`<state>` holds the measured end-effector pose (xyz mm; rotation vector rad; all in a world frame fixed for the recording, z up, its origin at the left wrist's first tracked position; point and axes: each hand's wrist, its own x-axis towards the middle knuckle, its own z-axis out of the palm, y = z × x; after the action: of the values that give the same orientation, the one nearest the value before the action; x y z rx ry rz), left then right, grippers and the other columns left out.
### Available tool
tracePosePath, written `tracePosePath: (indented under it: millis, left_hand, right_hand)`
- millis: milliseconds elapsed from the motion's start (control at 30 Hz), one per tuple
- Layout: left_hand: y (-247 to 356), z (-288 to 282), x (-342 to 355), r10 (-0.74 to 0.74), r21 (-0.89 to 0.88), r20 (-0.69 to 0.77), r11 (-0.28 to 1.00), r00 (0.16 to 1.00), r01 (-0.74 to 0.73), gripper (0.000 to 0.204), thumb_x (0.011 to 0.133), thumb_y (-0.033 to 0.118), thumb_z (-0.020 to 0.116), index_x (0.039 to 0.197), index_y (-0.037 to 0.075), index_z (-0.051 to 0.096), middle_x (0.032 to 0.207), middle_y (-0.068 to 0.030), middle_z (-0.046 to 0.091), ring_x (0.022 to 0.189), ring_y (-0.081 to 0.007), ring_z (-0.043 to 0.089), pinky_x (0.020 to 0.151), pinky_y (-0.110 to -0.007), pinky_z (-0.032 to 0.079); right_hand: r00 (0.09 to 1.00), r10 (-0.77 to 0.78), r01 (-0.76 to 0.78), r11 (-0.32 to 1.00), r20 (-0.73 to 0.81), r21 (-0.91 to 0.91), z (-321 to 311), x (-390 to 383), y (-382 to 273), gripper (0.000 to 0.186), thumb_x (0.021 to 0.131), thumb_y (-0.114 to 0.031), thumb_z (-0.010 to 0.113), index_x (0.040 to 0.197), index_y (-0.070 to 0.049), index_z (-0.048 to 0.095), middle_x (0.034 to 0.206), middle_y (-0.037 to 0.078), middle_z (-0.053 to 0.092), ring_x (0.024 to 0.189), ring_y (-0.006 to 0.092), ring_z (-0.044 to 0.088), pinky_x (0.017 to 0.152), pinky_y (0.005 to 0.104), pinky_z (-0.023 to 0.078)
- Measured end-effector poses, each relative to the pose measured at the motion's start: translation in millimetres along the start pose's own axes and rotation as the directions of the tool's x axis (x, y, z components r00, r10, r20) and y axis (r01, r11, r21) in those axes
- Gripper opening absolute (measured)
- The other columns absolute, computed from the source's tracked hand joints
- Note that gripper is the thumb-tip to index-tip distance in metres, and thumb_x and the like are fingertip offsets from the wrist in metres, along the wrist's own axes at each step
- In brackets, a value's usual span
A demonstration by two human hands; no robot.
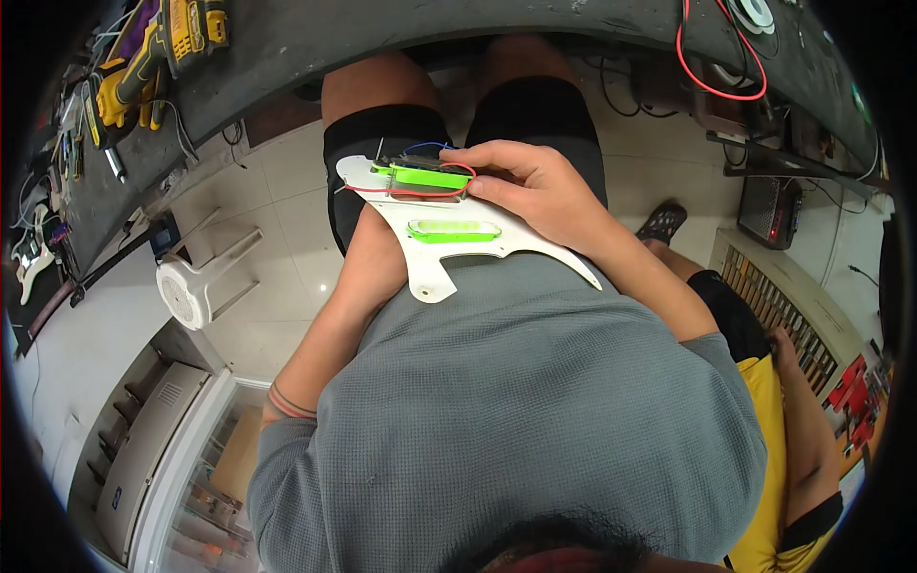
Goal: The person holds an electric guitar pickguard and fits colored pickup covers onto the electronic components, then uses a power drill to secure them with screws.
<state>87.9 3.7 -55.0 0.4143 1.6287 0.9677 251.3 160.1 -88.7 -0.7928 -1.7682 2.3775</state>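
Note:
A white pickguard (444, 272) lies over my lap and stomach, carrying two bright green pickups (425, 176) (454, 232). The upper pickup has dark material on top, thin metal pins and red and blue wires (363, 189). My right hand (535, 191) grips that upper pickup's right end, thumb and index finger closed on it. My left hand (380, 250) is beneath the pickguard at its left, its fingers hidden.
A dark workbench (401, 19) crosses the top, with yellow-black power tools (143, 67) and a red cable (721, 91). A white plastic stool (186, 291) stands at left. Another person (769, 411) in yellow sits close at my right.

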Motion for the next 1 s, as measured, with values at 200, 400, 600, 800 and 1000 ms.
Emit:
tracePosePath:
  millis: [200,400,600,800,1000]
  left_hand:
    - [-2.9,5.3,4.3,0.028,0.047,0.014,0.998,1.000,-0.029,0.037,0.098,0.010,0.071,0.132,-0.002,0.064,0.125,-0.0154,0.073,0.114,-0.0226,0.071,0.098,-0.034,0.056]
    - [-7.7,10.8,1.5,0.031,0.012,-0.018,0.999,0.999,-0.031,0.036,0.098,0.009,0.070,0.132,-0.001,0.065,0.124,-0.0143,0.073,0.114,-0.0219,0.071,0.098,-0.034,0.056]
    - [-17.1,12.4,0.5,0.330,0.103,-0.001,0.939,0.944,-0.328,0.032,0.097,0.005,0.069,0.127,-0.004,0.066,0.121,-0.0133,0.074,0.110,-0.0205,0.071,0.096,-0.032,0.055]
    - [-16.3,14.5,-1.4,0.455,0.220,-0.047,0.873,0.889,-0.435,0.034,0.087,0.000,0.077,0.120,-0.005,0.069,0.113,-0.0145,0.076,0.101,-0.0219,0.075,0.091,-0.033,0.057]
    - [-14.0,20.4,-7.6,0.488,0.221,-0.162,0.865,0.857,-0.451,0.029,0.085,-0.005,0.078,0.113,0.000,0.074,0.115,-0.0115,0.073,0.106,-0.0236,0.071,0.092,-0.033,0.055]
  right_hand:
    - [0.996,-0.084,0.083,0.996,-0.013,-0.038,-2.6,-1.5,8.3,0.036,0.100,-0.003,0.065,0.135,-0.004,0.070,0.124,0.012,0.076,0.108,0.0163,0.072,0.098,0.0294,0.056]
    - [0.992,-0.123,0.121,0.990,-0.037,-0.068,-3.0,-7.3,9.8,0.034,0.101,-0.004,0.062,0.135,-0.003,0.070,0.122,0.012,0.077,0.108,0.0170,0.073,0.097,0.0291,0.056]
    - [0.985,-0.148,0.150,0.989,-0.085,0.015,0.6,-9.0,8.1,0.032,0.104,-0.007,0.062,0.133,-0.002,0.071,0.121,0.012,0.078,0.107,0.0160,0.073,0.095,0.0275,0.057]
    - [0.986,-0.136,0.146,0.983,-0.094,0.114,6.9,-9.4,-0.3,0.031,0.104,-0.009,0.063,0.133,-0.001,0.071,0.118,0.012,0.078,0.103,0.0132,0.072,0.092,0.0255,0.056]
    - [0.986,-0.123,0.144,0.968,-0.111,0.205,11.4,-10.7,-5.3,0.030,0.105,-0.010,0.064,0.132,0.000,0.071,0.112,0.008,0.077,0.096,0.0113,0.070,0.086,0.0254,0.057]
